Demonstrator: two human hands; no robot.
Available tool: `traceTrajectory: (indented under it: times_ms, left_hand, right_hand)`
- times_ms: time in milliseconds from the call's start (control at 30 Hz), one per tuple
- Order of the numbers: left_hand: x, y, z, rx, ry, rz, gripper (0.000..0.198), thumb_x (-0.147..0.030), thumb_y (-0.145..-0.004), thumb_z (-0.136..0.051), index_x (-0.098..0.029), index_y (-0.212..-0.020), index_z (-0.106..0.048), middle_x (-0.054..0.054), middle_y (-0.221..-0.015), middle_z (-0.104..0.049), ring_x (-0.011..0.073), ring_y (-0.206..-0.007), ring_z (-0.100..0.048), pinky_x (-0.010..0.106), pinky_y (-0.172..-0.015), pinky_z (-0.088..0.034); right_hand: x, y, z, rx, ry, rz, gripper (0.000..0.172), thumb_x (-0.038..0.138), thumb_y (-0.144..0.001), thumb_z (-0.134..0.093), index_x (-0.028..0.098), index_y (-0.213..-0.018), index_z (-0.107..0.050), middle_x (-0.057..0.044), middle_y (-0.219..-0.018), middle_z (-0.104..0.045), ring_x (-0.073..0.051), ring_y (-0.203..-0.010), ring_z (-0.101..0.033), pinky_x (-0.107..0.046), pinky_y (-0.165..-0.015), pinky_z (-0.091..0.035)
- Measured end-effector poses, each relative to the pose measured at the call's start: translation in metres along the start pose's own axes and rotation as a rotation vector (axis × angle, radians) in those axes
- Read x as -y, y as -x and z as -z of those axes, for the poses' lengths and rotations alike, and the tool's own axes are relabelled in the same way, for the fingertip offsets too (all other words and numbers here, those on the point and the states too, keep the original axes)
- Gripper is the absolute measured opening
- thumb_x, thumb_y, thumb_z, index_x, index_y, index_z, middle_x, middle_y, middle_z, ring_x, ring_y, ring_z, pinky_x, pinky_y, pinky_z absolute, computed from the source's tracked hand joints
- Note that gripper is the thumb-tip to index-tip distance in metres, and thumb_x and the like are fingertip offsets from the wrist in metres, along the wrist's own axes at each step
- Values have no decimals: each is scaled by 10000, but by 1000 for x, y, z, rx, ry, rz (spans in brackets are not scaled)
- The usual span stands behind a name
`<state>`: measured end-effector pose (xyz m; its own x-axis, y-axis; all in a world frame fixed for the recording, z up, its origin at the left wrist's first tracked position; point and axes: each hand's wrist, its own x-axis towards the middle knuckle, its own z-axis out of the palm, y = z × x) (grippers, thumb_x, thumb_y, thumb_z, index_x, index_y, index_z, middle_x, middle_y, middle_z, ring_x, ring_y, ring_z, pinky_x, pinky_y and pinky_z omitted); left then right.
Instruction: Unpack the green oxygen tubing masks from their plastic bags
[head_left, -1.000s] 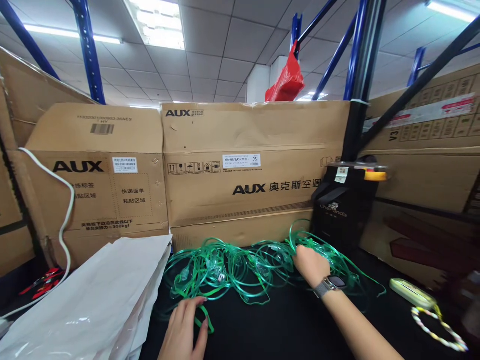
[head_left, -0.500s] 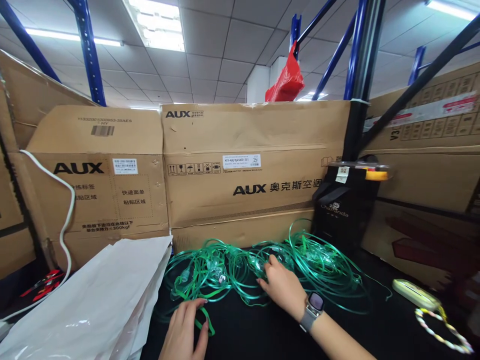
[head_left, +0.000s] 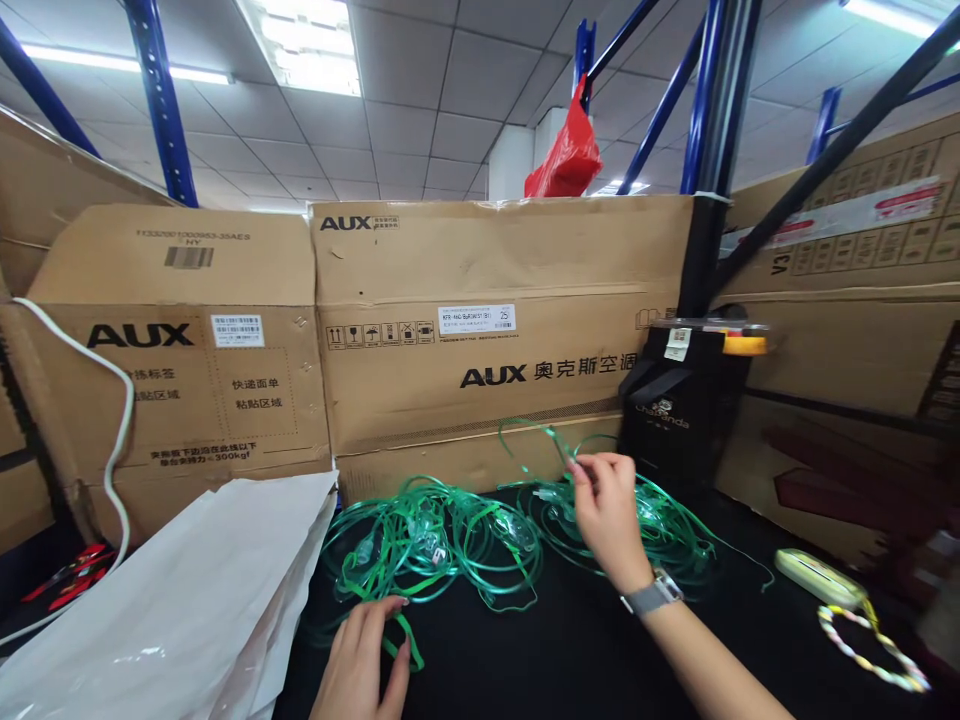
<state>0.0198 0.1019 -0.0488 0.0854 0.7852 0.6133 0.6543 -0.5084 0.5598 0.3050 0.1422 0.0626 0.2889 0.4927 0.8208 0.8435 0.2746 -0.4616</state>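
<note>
On the black tabletop lie two tangled heaps of clear green tubing, the left heap (head_left: 427, 545) and the right heap (head_left: 675, 530). Clear plastic pieces and flat green straps are mixed in, looking like oxygen masks. My right hand (head_left: 609, 510), wearing a watch, is raised over the right heap, fingertips pinched on a thin green strap (head_left: 559, 445) blurred by motion. My left hand (head_left: 364, 655) rests at the near edge of the left heap, thumb and fingers apart. A loop of green strap (head_left: 411, 640) lies between them, touching the fingers.
White plastic bags (head_left: 187, 590) are stacked at the left. Large cardboard boxes (head_left: 480, 260) wall off the back. A black bag (head_left: 667, 420) stands at the back right, near a pale green case (head_left: 817, 578) with a beaded strap. A white cable (head_left: 116, 430) hangs at the left.
My right hand has gone from the middle of the tubing up and to the right, lifting a green strap. A gap now shows between the two heaps. My left hand stays put.
</note>
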Motion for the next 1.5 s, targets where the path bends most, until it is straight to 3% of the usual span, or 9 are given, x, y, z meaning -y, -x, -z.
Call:
traceTrajectory:
  times_ms: [200, 433, 567, 700, 800, 1000, 1100, 1300, 1500]
  left_hand:
    - [2, 2, -5, 0, 19, 20, 267, -266, -783, -441, -185, -1003, -568, 94, -935, -615, 252, -911, -576, 433, -820, -446]
    - [0, 2, -4, 1, 3, 27, 259, -264, -788, -436, -193, -1001, -565, 89, -928, -611, 253, -916, -573, 432, -820, -446]
    - [-1, 2, -3, -1, 14, 17, 259, -273, -779, -447, -192, -991, -572, 85, -910, -617, 255, -896, -583, 426, -804, -455]
    - [-3, 2, -2, -13, 19, 22, 256, -268, -774, -452, -189, -984, -576, 84, -913, -622, 253, -895, -586, 425, -804, -458]
    - [-3, 1, -2, 1, 10, 36, 261, -272, -779, -445, -194, -992, -573, 88, -918, -623, 256, -897, -583, 442, -810, -453]
    - [1, 1, -5, 2, 25, 18, 268, -273, -778, -444, -184, -994, -575, 98, -920, -626, 254, -895, -585, 435, -811, -460]
    - [2, 1, -5, 9, 20, 14, 273, -275, -785, -439, -179, -1003, -572, 106, -933, -622, 256, -903, -578, 445, -814, -454]
    - [1, 1, -5, 7, 36, 27, 272, -274, -784, -435, -176, -998, -572, 102, -932, -617, 253, -903, -576, 433, -816, -451]
    - [-1, 1, -3, 8, 55, 36, 273, -269, -786, -442, -163, -997, -578, 106, -930, -607, 254, -897, -571, 455, -821, -439]
  right_hand:
    - [-15, -16, 14, -300, -175, -214, 342, 468, -804, -417, 159, -792, -563, -61, -830, -441, -196, -810, -481, -306, -651, -424]
    - [-68, -34, 17, -359, -347, -613, 471, 613, -712, -446, 150, -698, -531, 79, -433, -324, -100, -363, -339, -255, -380, -311]
    - [-98, -32, 16, -447, -264, -780, 337, 496, -743, -497, 161, -737, -468, 83, -493, -346, -85, -385, -346, -249, -409, -334]
    - [-101, -28, 18, -480, -145, -739, 299, 291, -740, -522, 142, -973, -408, 64, -620, -348, -105, -505, -372, -258, -507, -360]
    - [-78, -26, 13, -296, -144, -557, 273, 251, -752, -461, 138, -997, -418, 26, -683, -404, -131, -588, -422, -264, -566, -384]
    - [-3, 13, -17, 606, -271, -70, 205, 377, -695, -607, 186, -768, -613, 8, -700, -575, -135, -628, -532, -233, -602, -433]
    - [20, 44, -26, 864, -220, 94, 306, 396, -537, -757, 196, -738, -639, -4, -759, -597, -180, -754, -545, -277, -713, -425]
    - [29, 58, -26, 887, -198, 148, 77, 232, -718, -615, 181, -667, -589, -20, -749, -567, -197, -795, -515, -352, -820, -346]
    - [22, 29, -23, 648, -434, -90, 332, 426, -874, -353, 184, -717, -518, 31, -570, -441, -133, -544, -455, -244, -545, -365]
